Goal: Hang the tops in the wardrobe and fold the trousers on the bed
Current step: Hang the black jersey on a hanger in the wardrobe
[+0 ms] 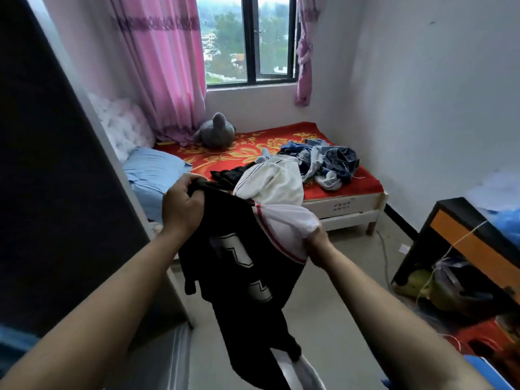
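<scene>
— Where is the top?
— A black top [244,266] with white numerals hangs in the air in front of the person, above the floor and short of the bed [346,205]. A white sleeve [284,220] with red trim shows at its right.
— And the hands?
— The left hand [183,204] clutches the top's upper edge, fingers curled round the cloth. The right hand [318,246] grips the bunched white sleeve.
— What lies on the bed?
— A red flowered blanket [281,130] with a heap of clothes: a white garment [270,181] nearest, denim pieces [329,161] behind it, a black cloth [228,173] to the left. A grey plush toy [215,130] sits by the pink curtain [160,60], and a blue pillow [152,167] lies at the head. A dark panel [42,164] fills the left edge.
</scene>
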Motion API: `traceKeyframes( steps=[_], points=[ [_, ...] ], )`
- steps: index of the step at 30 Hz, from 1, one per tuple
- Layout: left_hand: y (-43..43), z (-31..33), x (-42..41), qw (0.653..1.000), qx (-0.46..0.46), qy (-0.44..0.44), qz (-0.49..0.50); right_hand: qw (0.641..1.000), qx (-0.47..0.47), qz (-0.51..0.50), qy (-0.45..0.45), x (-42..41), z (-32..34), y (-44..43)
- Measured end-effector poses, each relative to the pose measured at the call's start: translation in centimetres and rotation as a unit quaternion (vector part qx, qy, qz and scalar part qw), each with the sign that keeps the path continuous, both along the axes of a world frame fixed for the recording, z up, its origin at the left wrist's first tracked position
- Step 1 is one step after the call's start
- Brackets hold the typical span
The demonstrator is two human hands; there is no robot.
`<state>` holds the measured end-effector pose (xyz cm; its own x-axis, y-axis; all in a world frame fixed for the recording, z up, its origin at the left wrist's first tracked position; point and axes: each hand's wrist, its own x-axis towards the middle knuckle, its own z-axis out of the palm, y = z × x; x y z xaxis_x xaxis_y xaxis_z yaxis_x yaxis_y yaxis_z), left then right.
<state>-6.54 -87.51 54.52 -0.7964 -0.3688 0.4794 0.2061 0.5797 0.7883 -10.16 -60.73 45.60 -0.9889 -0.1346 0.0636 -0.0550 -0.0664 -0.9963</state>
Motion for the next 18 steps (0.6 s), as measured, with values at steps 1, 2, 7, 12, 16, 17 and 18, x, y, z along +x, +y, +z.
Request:
traceKeyframes(
  steps=[1,2,7,12,16,17,18],
  points=[
    [-1.7,-1.1,0.1,0.999,-0.017,-0.042,0.021,0.998,-0.047,-0.023,-0.039,-0.7,1.0,-0.9],
    [-3.3,-2.2,0.1,0.994,-0.055,-0.090,0.033,0.991,-0.090,-0.040,-0.087,-1.6,1.8,-1.8],
    [-9.0,-5.3,0.9,0.891,-0.249,-0.379,0.008,0.996,0.015,0.075,-0.037,-5.6,6.3,-6.5],
    [-8.2,-4.2,1.3,0.880,-0.176,-0.440,-0.027,0.973,0.080,0.209,0.062,-8.1,9.6,-11.8],
    [-4.7,-2.7,0.1,0.941,-0.084,-0.327,0.031,0.947,0.090,0.299,0.075,-8.9,10.8,-15.3],
    [-4.3,-2.8,-0.5,0.954,-0.094,-0.279,0.056,0.942,0.084,0.315,0.082,-9.3,10.9,-15.8],
    [-3.9,-2.7,-0.9,0.970,-0.085,-0.213,0.081,0.938,0.083,0.323,0.093,-9.8,10.9,-16.2]
  ],
)
